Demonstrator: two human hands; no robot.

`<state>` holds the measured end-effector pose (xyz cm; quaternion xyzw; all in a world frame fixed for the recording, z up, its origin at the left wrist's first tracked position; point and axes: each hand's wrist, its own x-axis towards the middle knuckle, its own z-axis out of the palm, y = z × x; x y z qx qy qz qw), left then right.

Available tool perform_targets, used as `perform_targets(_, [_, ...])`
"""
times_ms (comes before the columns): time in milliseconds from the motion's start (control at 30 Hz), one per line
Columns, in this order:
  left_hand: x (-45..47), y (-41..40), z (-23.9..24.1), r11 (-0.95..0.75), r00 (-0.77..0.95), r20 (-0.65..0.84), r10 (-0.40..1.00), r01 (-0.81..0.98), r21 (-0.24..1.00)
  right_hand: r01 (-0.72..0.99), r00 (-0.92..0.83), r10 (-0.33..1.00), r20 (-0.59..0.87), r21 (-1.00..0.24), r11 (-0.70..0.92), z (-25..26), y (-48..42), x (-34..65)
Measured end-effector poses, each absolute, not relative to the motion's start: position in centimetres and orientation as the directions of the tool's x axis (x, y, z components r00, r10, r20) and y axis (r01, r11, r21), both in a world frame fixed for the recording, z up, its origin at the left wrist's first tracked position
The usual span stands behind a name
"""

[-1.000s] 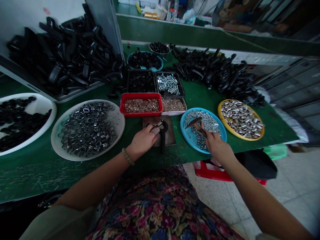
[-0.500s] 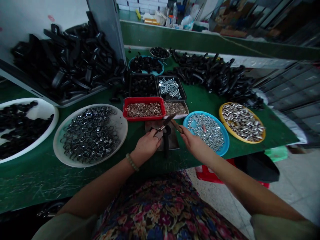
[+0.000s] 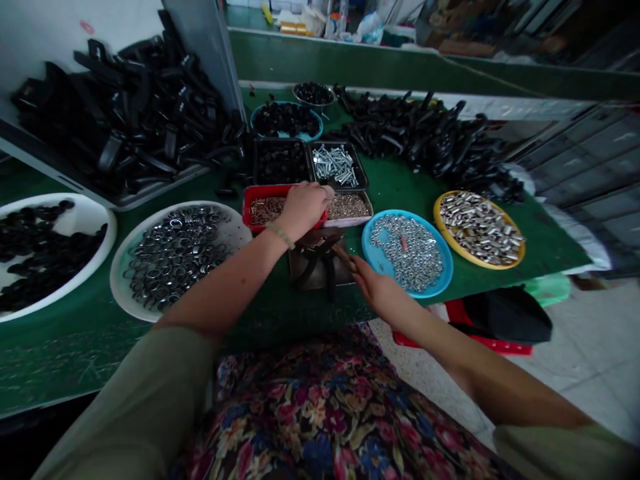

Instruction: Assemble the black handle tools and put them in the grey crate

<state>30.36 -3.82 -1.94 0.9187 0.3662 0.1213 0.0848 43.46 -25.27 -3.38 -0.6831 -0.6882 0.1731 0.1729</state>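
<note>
My left hand reaches forward over the red tray of small pins. Its curled fingertips sit where the black tray of silver screws meets the tray of tiny brass parts; what they pinch, if anything, is hidden. My right hand is closed on a wooden-handled tool, whose dark head lies low over the small metal plate. A black plastic part rests on that plate, just left of my right hand.
On the green bench stand a blue plate of nuts, a yellow plate of metal sleeves, a round tray of rings and a white bowl of black parts. Heaps of black handles lie behind.
My left hand left the black part on the plate and reached forward to the small trays. My right hand brought the tool from the blue plate to the metal plate and lowered it.
</note>
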Motion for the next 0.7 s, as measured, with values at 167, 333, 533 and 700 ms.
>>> perform_targets(167, [38.4,-0.9,-2.7,-0.772,0.782,-0.013,0.623,0.618,0.149,0.844,0.159,0.976,0.148,-0.534,-0.057,-3.6,-25.7,44.4])
perform_targets(333, [38.7,-0.8,-3.9,-0.78,0.789,0.001,0.614,0.608,0.147,0.797,0.305,0.938,0.162,-0.582,-0.159,-4.0,-26.5,46.2])
perform_targets(533, [38.7,0.0,-3.6,-0.764,0.775,0.048,0.63,0.609,0.213,0.758,0.348,0.924,0.156,-0.627,-0.179,-4.9,-26.2,46.7])
perform_targets(700, [35.6,-1.5,-2.9,-0.689,0.712,0.167,0.681,0.547,0.476,0.713,0.373,0.914,0.16,-0.68,-0.171,-5.1,-26.6,46.5])
